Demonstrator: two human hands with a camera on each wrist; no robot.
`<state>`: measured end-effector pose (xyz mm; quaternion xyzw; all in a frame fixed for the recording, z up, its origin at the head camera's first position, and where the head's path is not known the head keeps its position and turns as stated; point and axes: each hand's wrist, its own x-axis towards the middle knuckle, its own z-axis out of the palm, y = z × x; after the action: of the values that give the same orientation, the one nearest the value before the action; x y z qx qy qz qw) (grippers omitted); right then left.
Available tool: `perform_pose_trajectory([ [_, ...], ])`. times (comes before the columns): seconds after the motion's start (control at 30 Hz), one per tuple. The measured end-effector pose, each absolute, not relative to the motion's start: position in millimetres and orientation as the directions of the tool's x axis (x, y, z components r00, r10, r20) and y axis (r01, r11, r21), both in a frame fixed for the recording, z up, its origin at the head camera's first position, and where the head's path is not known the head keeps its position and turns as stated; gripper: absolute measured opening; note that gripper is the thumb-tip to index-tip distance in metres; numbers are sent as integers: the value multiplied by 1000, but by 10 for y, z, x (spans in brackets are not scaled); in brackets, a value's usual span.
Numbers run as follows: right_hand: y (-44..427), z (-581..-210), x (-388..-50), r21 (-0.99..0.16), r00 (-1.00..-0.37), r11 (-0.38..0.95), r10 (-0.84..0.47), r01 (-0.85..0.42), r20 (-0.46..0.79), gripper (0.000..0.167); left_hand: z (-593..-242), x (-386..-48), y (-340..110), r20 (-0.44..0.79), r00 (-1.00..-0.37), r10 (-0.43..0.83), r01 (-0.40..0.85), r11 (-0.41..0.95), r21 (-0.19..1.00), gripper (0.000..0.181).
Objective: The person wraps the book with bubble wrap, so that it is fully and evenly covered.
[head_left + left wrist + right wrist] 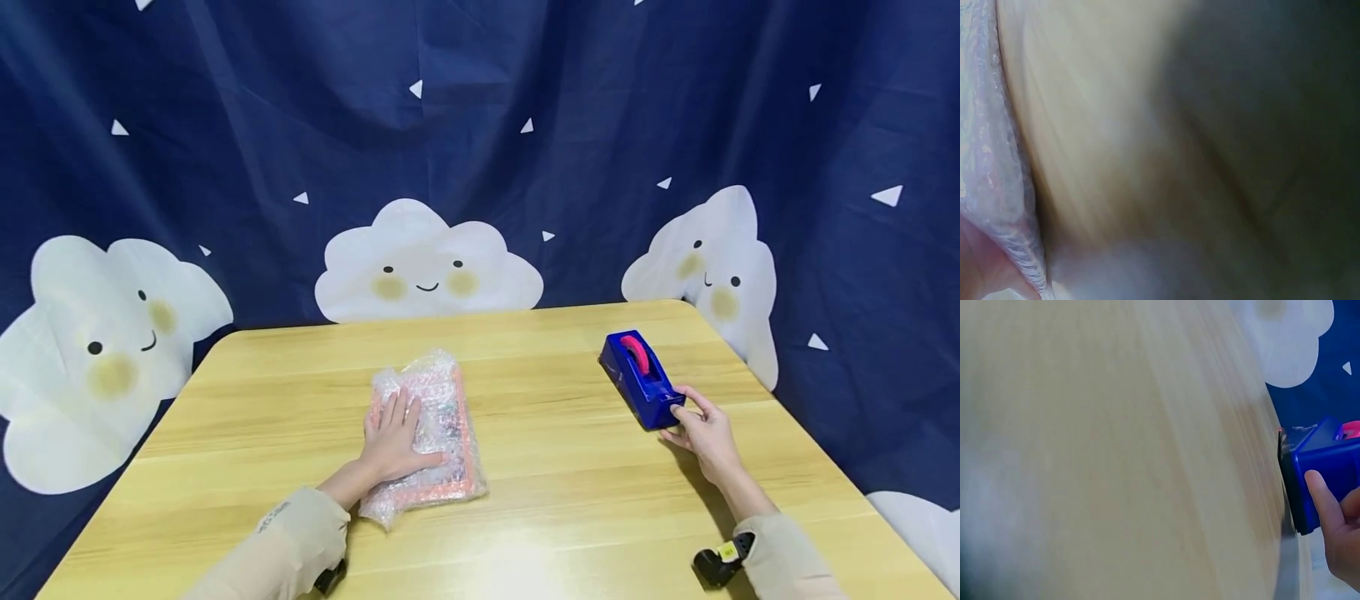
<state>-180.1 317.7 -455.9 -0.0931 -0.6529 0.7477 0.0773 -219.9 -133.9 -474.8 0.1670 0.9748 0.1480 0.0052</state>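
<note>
A flat rectangular thing with a pink-orange border, wrapped in clear bubble wrap (438, 417), lies on the table left of the middle. My left hand (393, 446) rests on top of it, fingers spread and mostly straight. In the left wrist view only the edge of the bubble wrap (997, 156) and part of the hand show, blurred. To the right stands a blue tape dispenser (637, 383) with a pink-red wheel. My right hand (705, 433) grips its near end with thumb and fingers. One finger lies along the dispenser's side (1335, 462) in the right wrist view.
The light wooden table (555, 492) has rounded far corners. Behind it hangs a dark blue curtain (480, 150) with white clouds and triangles. A black wrist device with a yellow label (727, 552) sits at the right sleeve.
</note>
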Motion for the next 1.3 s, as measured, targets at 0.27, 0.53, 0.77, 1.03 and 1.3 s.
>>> perform_pose_trajectory([
  [0.27, 3236, -4519, -1771, -994, -991, -111, 135, -20, 5, 19, -4746, -2218, -1335, 48, -943, 330, 330, 901, 282, 109],
  [0.53, 3210, -4463, -1695, -997, -993, -70, 110, -43, 35, 12, -4760, -2216, -1331, 47, -942, 332, 331, 897, 292, 109],
  [0.77, 3027, -4364, -1678, -998, -999, -38, 20, -50, 49, 14, -4794, -2231, -1351, 38, -943, 330, 327, 899, 293, 111],
  [1.03, 2718, -4318, -1819, -997, -992, 73, -127, -34, 25, 28, -4782, -2216, -1346, 27, -943, 331, 324, 900, 292, 111],
  [1.3, 2355, -4346, -1997, -998, -972, 68, -234, -14, -2, 48, -4763, -2222, -1336, 32, -944, 327, 323, 905, 278, 110],
])
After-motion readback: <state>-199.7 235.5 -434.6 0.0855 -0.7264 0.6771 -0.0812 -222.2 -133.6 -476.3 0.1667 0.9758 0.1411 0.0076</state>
